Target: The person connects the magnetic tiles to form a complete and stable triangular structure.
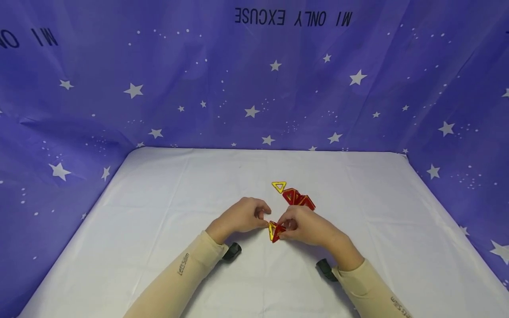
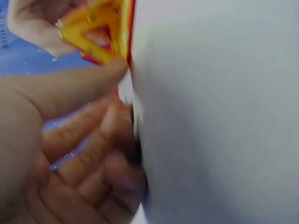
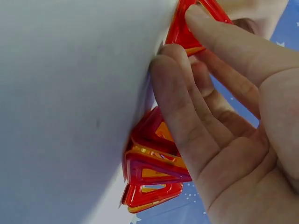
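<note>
Yellow and red triangular magnetic tiles (image 1: 272, 231) stand joined at their edges on the white table, between the two hands. My right hand (image 1: 308, 226) pinches the red tile (image 3: 180, 32) between thumb and fingers. The thumb of my left hand (image 1: 243, 215) reaches the lower edge of the yellow tile (image 2: 77, 31). The other left fingers are bent and hold nothing; a gap shows between them and the thumb. How the far sides of the joined tiles meet is hidden.
Just beyond my right hand stand two groups of red tiles (image 1: 291, 196) with yellow edges. A single yellow triangle tile (image 1: 279, 187) lies beside them, farther back. A purple star-printed cloth (image 1: 222, 88) hangs behind the white table (image 1: 191, 176).
</note>
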Tool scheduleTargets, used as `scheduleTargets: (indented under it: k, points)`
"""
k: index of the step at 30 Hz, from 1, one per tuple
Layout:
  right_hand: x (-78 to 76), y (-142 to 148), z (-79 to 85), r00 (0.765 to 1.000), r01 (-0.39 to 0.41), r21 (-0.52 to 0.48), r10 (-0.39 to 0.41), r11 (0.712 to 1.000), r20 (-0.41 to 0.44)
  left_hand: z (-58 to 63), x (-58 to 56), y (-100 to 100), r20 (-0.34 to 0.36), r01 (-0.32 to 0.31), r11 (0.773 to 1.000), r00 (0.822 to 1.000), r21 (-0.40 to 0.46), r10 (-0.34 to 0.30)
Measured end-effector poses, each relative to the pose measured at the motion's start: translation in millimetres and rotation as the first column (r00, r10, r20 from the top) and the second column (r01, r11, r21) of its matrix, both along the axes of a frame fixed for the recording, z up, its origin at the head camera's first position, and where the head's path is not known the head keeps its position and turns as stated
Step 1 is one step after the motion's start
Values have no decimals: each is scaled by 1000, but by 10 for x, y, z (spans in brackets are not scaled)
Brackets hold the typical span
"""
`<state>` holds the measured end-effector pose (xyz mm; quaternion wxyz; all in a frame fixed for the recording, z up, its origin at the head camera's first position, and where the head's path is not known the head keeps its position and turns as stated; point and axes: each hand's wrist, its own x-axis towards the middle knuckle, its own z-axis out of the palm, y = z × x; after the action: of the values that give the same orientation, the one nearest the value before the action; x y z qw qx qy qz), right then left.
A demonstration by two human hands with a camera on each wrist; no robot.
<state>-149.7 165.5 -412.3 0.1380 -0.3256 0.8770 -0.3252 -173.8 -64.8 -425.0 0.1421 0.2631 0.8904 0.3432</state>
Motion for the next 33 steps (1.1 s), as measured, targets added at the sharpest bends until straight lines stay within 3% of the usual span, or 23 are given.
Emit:
scheduleTargets:
  k: [4, 11, 15, 21, 33]
  points:
    - [7, -7, 1, 1000, -1, 17, 1, 1000, -23, 37, -153, 24, 24, -19, 1000, 1000, -14, 19]
    - [12, 0, 0, 999, 6, 56, -4, 998, -36, -4, -541, 128, -29, -85, 996, 996, -39, 84]
    - [12, 17, -16, 999, 6, 50, -4, 999, -46, -16, -683, 209, -32, -143, 986, 990, -84, 140]
    - [19, 23, -26, 999, -1, 44, 3, 999, -51, -17, -787, 294, -44, -191, 973, 981, -129, 187]
    - [4, -1, -47, 999, 17, 30, -16, 999, -51, 1, -825, 329, -66, -249, 957, 968, -149, 242]
